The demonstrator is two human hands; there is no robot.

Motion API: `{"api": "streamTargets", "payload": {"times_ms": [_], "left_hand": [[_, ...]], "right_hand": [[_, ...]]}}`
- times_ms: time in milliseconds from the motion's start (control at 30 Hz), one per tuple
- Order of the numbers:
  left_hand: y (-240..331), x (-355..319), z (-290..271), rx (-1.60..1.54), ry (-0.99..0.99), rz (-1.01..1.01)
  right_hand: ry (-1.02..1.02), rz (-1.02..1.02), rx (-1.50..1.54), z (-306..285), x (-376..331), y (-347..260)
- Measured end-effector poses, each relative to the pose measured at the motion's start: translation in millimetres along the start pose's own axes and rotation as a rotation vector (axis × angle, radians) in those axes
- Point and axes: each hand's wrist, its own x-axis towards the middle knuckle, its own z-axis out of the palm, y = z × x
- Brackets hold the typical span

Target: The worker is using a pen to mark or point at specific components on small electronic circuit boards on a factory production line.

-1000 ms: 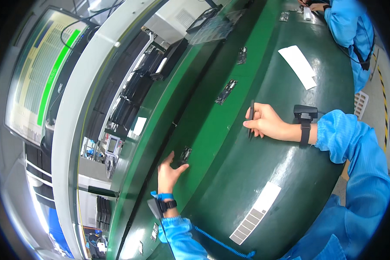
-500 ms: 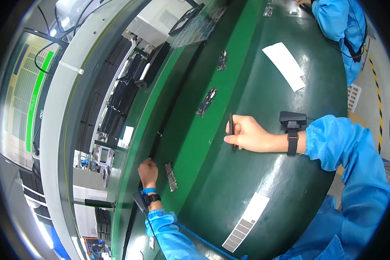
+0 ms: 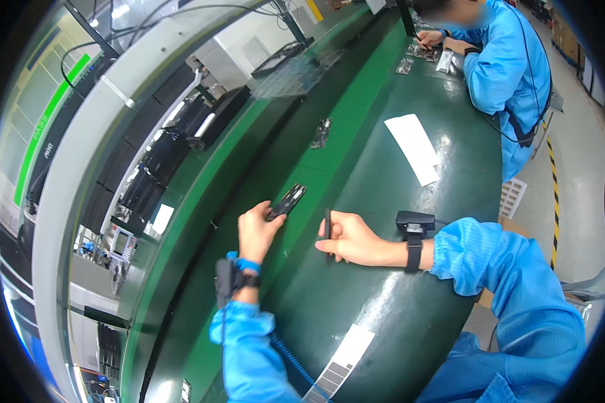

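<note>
Two bare hands work at centre frame: the left hand [image 3: 257, 232] pinches the near end of a flat, dark, oblong component [image 3: 287, 201], raised just above the glossy green bench [image 3: 356, 161], while the right hand [image 3: 353, 240] is closed round a slim black pen-like tool [image 3: 328, 232]. Good practice, in my judgement, is an edge-only hold with the tool tip brought in steadily. Rigid part; smooth, reflective bench.
</note>
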Motion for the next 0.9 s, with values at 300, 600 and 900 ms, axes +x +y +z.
{"api": "streamTargets", "payload": {"times_ms": [300,600,900], "left_hand": [[95.1,-259.4,-122.4,0.234,-0.038,-0.178],[148.1,-331.2,-43.1,0.289,-0.119,0.064],[151.7,-346.7,-25.2,0.187,-0.055,0.151]], "right_hand": [[0.019,-0.032,0.031,-3.9,10.6,-7.9],[-0.456,0.13,0.179,45.4,-72.7,-2.7],[-0.724,0.117,-0.194,47.2,-106.8,-17.8]]}}
